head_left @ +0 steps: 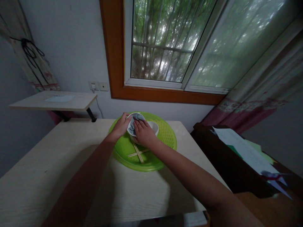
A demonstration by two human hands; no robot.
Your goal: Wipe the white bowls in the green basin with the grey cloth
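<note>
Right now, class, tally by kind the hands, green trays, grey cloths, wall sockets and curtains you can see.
Hands: 2, left hand and right hand
Green tray: 1
Grey cloth: 1
Wall sockets: 2
Curtains: 2
Total: 8

From my feed, the window (163, 63) fills 12 to 1 o'clock, its wooden frame (146, 94) running down the side and along the bottom, with bars (170, 49) and blurry greenery (148, 14) behind the glass. At 10 o'clock I see a curtain tied with a black cord (28, 47), and nearer the middle, two wall sockets (103, 86), one holding a plug (93, 86). Around 9 to 10, a raised shelf (81, 100) carries a paper (60, 98). Another curtain (260, 91) hangs at 2 to 3; toward 4, loose sheets (243, 153) lie on dark furniture (210, 154).
</note>
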